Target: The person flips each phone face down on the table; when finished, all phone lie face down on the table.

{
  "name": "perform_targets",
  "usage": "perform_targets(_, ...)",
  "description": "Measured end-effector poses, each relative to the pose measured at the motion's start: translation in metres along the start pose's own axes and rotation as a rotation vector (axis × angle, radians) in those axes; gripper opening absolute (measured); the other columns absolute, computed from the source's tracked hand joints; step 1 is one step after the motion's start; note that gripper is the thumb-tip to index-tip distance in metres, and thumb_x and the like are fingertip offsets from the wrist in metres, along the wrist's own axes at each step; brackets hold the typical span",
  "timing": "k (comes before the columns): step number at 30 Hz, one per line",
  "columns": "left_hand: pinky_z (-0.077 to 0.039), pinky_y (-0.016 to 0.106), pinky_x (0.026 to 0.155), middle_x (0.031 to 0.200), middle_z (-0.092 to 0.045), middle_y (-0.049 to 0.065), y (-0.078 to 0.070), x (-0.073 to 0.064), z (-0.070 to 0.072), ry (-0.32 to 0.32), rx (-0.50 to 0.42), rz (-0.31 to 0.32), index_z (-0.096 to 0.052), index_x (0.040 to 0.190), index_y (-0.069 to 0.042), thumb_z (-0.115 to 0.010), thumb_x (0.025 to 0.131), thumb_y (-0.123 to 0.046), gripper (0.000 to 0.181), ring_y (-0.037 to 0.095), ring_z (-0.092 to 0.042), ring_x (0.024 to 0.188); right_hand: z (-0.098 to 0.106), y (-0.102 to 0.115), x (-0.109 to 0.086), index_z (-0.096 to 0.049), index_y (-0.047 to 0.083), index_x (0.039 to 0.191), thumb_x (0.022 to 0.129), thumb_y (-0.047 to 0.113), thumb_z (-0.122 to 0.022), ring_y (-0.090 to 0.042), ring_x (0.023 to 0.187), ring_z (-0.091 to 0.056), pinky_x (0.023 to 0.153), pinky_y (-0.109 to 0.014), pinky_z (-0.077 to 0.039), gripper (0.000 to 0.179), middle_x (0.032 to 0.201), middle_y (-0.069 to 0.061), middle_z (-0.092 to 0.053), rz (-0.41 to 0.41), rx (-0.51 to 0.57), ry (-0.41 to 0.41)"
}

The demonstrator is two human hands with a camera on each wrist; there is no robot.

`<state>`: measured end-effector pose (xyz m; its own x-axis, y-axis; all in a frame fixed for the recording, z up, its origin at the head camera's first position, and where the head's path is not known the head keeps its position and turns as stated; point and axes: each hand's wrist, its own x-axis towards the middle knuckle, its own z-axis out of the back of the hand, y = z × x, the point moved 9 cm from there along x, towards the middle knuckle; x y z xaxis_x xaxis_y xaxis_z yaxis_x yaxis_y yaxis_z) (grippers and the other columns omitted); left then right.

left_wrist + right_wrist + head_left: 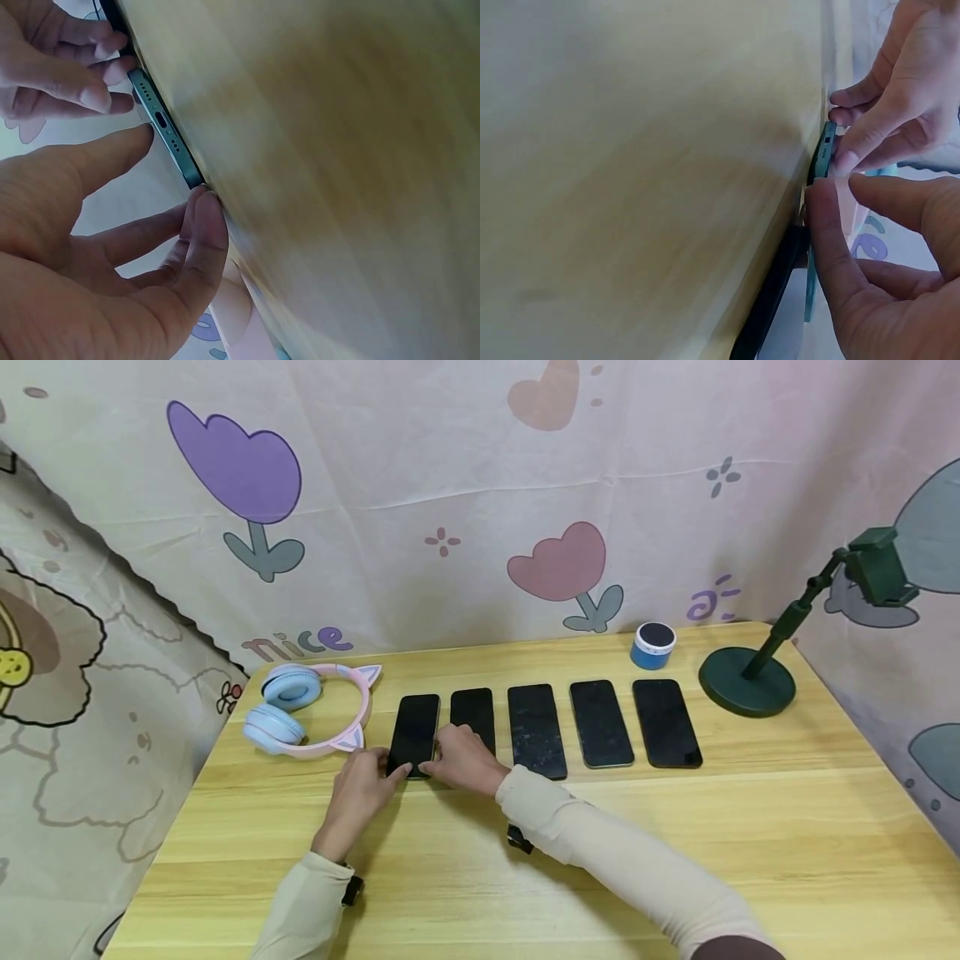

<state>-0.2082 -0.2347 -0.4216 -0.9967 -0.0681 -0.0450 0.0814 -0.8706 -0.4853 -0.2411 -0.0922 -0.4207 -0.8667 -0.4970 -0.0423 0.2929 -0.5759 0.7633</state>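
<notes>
A black-screened smartphone lies face up at the left end of a row of phones, its green bottom edge with the charging port showing in the left wrist view. My left hand grips its lower left side, fingers along the edge and thumb at the bottom of the screen. At the lower right side, my right hand holds the same phone with curled fingers and thumb. Just right of it lies a second phone, partly hidden by my right hand.
Farther right lie a smudged phone, another phone and an end phone. Blue and pink cat-ear headphones sit left of my hands. A small blue speaker and a green desk lamp stand at the back right of the wooden table.
</notes>
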Motion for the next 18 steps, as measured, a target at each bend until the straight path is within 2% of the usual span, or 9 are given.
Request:
perform_targets(5, -0.048, 0.053, 0.082, 0.106, -0.066, 0.022, 0.001, -0.001, -0.001, 0.008, -0.003, 0.022, -0.067, 0.118, 0.010, -0.073, 0.094, -0.025, 0.043, 0.033, -0.058, 0.099, -0.002, -0.002, 0.007, -0.064, 0.008, 0.071, 0.088, 0.019, -0.081, -0.012, 0.048, -0.053, 0.048, -0.023, -0.040, 0.028, 0.058, 0.000, -0.057, -0.057, -0.019, -0.014)
perform_targets(8, -0.047, 0.055, 0.085, 0.111, -0.065, 0.024, 0.000, -0.002, -0.001, 0.004, 0.004, 0.031, -0.067, 0.119, 0.011, -0.073, 0.094, -0.025, 0.043, 0.035, -0.058, 0.104, -0.002, -0.004, 0.010, -0.064, 0.007, 0.071, 0.086, 0.019, -0.083, -0.013, 0.050, -0.055, 0.049, -0.023, -0.042, 0.027, 0.060, -0.001, -0.058, -0.078, -0.028, -0.024)
perform_targets(15, -0.047, 0.048, 0.079, 0.105, -0.065, 0.021, -0.003, 0.000, -0.001, -0.011, 0.007, 0.036, -0.069, 0.109, 0.007, -0.074, 0.094, -0.024, 0.035, 0.031, -0.058, 0.095, -0.003, -0.005, 0.013, -0.063, 0.007, 0.070, 0.084, 0.018, -0.086, -0.013, 0.046, -0.052, 0.047, -0.023, -0.040, 0.029, 0.056, -0.001, -0.056, -0.111, -0.047, -0.020)
perform_targets(18, -0.047, 0.048, 0.081, 0.105, -0.063, 0.021, -0.002, 0.000, -0.001, -0.009, 0.000, 0.048, -0.068, 0.112, 0.008, -0.074, 0.094, -0.024, 0.038, 0.031, -0.058, 0.094, -0.004, -0.004, 0.014, -0.062, 0.008, 0.070, 0.083, 0.018, -0.086, -0.012, 0.048, -0.051, 0.048, -0.023, -0.040, 0.030, 0.057, -0.001, -0.056, -0.116, -0.059, -0.018)
